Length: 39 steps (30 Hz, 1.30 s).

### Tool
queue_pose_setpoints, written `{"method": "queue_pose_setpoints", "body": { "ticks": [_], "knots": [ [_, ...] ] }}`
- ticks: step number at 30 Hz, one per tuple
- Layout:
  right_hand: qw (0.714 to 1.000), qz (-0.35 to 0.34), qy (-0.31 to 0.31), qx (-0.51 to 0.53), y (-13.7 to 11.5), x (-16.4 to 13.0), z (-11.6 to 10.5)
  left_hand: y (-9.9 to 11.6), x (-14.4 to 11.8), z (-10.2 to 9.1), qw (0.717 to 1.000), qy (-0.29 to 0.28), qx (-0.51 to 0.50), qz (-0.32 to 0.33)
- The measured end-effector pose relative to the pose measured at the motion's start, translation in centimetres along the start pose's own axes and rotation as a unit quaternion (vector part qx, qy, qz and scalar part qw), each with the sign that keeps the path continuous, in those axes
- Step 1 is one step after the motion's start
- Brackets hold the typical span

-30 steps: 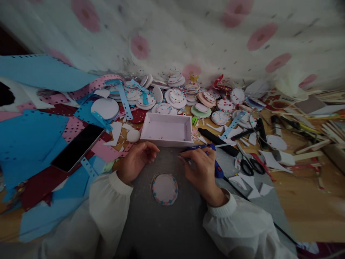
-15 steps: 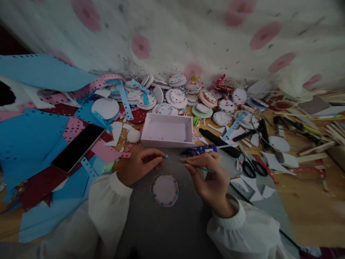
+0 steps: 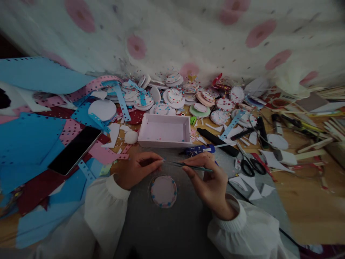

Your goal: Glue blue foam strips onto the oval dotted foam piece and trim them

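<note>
My left hand (image 3: 142,169) is pinched closed, thumb against forefinger, on a tiny pale blue dot, now barely visible at the fingertips. A pair of slim tweezers (image 3: 175,164) is gripped in my right hand (image 3: 208,185), pointing left. Their tips meet the left fingertips at the dot; whether they have closed on it I cannot tell. Below the hands a round pale disc (image 3: 164,191) with blue and pink dots along its edge lies flat on the grey mat (image 3: 167,233). Behind the hands stands a shallow pale pink box (image 3: 165,145) with small bits inside.
Beside the box lies a blue glue gun (image 3: 199,150). Scissors (image 3: 252,167) and white paper scraps (image 3: 253,187) are to the right. A phone (image 3: 75,150) rests on coloured sheets at left. Decorated discs (image 3: 175,97) are heaped along the back.
The tweezers have moved left until their tips reach the left fingertips, closing the gap between the hands. The whole view has shifted slightly.
</note>
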State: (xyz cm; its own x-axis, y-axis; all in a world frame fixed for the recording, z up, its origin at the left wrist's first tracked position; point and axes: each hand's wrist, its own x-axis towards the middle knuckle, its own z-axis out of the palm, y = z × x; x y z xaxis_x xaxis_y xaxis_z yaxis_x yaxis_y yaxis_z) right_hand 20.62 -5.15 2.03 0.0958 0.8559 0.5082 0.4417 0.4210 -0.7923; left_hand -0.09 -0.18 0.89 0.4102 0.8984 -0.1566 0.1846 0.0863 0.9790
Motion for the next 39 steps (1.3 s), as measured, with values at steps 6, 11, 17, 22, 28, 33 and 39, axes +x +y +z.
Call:
{"method": "queue_pose_setpoints", "body": {
  "ticks": [6,11,17,22,28,33,39],
  "knots": [
    [1.0,0.002,-0.011,0.011,0.2,-0.1,-0.1,0.0,-0.1,0.0,0.999,0.0,-0.036,-0.001],
    [0.999,0.015,-0.022,0.027,0.2,-0.1,-0.2,-0.2,0.0,-0.1,0.999,-0.015,-0.03,-0.006],
    [0.997,0.057,-0.017,0.057,0.4,-0.4,-0.2,0.2,0.0,0.0,1.0,-0.006,-0.014,-0.011],
    [0.995,0.065,-0.006,0.076,0.4,-0.5,-0.2,0.5,0.0,0.1,1.0,0.002,-0.002,0.002],
    [0.993,0.086,0.033,0.077,0.4,-0.1,-0.3,-0.3,0.1,-0.2,1.0,0.022,0.009,0.01],
    [0.993,0.098,0.005,0.057,0.6,-0.5,-0.1,-0.5,-0.1,-0.2,0.999,0.005,0.026,0.024],
    [0.994,0.106,0.006,0.031,0.4,-0.3,-0.2,0.2,-0.1,0.0,0.999,0.002,0.027,0.018]
  ]
}}
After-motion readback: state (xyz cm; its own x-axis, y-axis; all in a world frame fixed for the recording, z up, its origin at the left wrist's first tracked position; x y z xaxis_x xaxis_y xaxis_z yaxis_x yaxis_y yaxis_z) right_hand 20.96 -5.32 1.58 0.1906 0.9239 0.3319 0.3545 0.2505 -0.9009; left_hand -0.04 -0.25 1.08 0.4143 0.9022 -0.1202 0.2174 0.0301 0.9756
